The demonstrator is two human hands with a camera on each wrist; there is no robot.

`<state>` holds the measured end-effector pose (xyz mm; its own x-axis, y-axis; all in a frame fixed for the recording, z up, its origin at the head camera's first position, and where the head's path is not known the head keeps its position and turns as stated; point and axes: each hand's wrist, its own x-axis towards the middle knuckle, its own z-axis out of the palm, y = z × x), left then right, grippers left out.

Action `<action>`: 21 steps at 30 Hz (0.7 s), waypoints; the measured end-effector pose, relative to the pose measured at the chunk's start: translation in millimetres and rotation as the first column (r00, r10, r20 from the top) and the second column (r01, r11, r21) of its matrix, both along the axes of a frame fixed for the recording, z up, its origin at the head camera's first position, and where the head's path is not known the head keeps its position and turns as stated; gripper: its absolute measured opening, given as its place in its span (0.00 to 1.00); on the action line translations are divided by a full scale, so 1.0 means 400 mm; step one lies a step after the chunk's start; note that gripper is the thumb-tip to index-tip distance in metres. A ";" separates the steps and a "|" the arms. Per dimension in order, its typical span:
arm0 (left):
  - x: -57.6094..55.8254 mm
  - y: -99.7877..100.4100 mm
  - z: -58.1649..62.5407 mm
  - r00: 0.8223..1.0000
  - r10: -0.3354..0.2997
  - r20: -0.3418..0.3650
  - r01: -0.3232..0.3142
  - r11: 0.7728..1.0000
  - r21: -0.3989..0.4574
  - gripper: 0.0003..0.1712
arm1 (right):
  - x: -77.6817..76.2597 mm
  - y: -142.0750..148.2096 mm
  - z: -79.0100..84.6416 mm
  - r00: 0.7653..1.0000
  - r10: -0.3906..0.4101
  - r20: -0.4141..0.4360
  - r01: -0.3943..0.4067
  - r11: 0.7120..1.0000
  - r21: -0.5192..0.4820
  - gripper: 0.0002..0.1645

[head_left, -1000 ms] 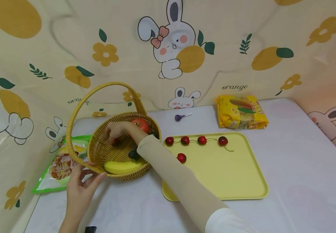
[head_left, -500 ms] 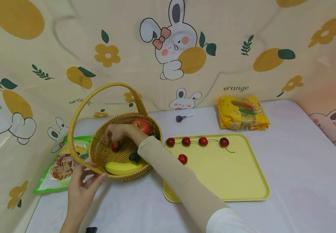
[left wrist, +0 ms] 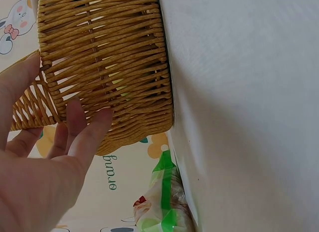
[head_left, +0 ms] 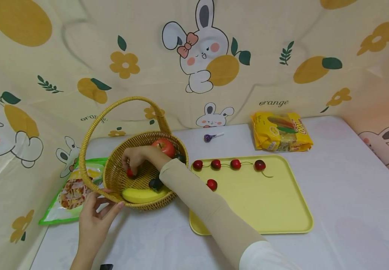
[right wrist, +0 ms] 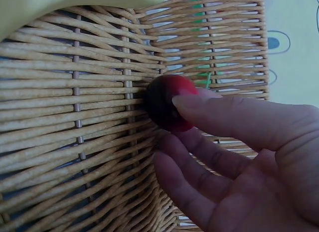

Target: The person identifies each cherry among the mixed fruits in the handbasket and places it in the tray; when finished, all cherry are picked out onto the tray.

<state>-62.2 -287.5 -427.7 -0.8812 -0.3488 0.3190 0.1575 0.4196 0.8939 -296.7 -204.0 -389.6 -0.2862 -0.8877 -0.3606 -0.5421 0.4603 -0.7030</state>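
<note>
Inside the wicker basket (head_left: 113,165), my right hand (head_left: 136,155) pinches a dark red cherry (right wrist: 172,102) between thumb and fingers, low by the woven wall. My left hand (head_left: 95,215) grips the basket's front left rim near the foot of the handle, its fingers against the wickerwork in the left wrist view. Also in the basket are a banana (head_left: 144,195), a red apple (head_left: 165,147) and dark items partly hidden by the right arm. On the yellow tray (head_left: 255,210) lie several cherries (head_left: 235,164), most of them in a row along its far edge.
A green-edged food bag (head_left: 71,193) lies left of the basket, partly behind it. A lollipop (head_left: 208,138) lies behind the tray, and a yellow snack pack (head_left: 282,131) stands at the back right. The right forearm crosses the tray's left side.
My right hand has shifted slightly within the basket, and the red cherry shows more under its fingers. The left hand stays at the rim. The whole view has drifted a little.
</note>
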 end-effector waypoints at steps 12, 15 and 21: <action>0.002 -0.001 -0.002 1.000 -0.001 -0.010 0.001 1.000 0.005 0.28 | 0.008 0.002 0.026 0.996 0.060 0.064 -0.052 0.993 -0.110 0.12; 0.002 -0.001 -0.001 1.000 0.003 -0.008 -0.003 1.000 0.006 0.28 | 0.013 0.010 0.062 0.994 0.054 0.099 -0.039 0.989 -0.143 0.13; -0.001 0.000 0.002 1.000 0.012 0.004 -0.012 1.000 0.015 0.27 | 0.008 0.079 0.145 0.995 0.096 0.024 -0.088 0.973 -0.214 0.15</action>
<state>-62.5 -287.3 -426.9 -0.8783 -0.3638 0.3102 0.1489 0.4083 0.9006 -293.6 -172.6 -331.5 -0.1907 -0.9670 -0.1691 -0.5493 0.2479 -0.7980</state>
